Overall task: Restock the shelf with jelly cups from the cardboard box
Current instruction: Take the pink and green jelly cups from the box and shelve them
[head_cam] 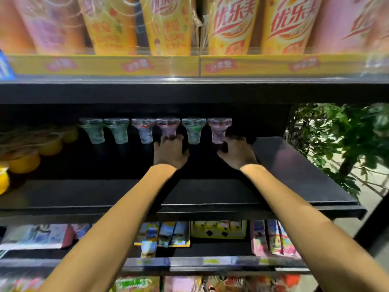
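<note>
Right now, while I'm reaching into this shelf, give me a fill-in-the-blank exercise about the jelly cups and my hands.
1. The jelly cups at the back of the dark shelf form a row of ____ cups.
2. The left hand grips the purple cup that stands ____ from the left.
3. The right hand is at the other purple cup, at the row's ____ end.

Missing words: six; fourth; right.
</note>
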